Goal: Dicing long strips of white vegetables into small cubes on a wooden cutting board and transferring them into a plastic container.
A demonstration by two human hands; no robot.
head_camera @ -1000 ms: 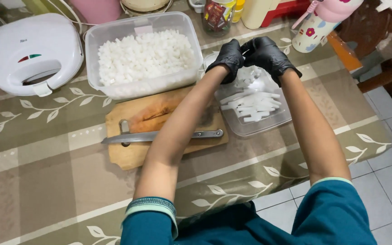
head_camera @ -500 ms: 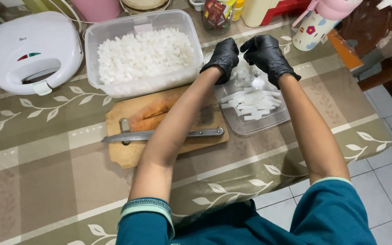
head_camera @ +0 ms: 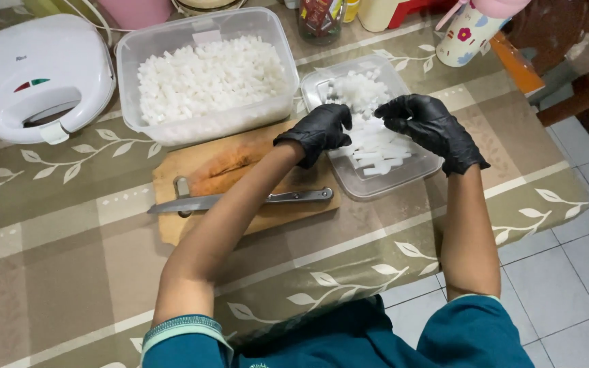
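Tablecloth (head_camera: 69, 252) with leaf print under board (head_camera: 240, 170); gloved hands (head_camera: 376, 126) curled, grip unclear.

Single view only; camera worn on the person's head, looking steeply down and forward over a table covered in an olive leaf-patterned cloth (head_camera: 49, 272); close range, both forearms filling the middle; grey tiled floor (head_camera: 581, 272) visible at right edge.

A jar (head_camera: 320, 19) with a dark red label stands at the counter's far edge; a white appliance (head_camera: 32, 75), far left, carries a red-and-green mark.
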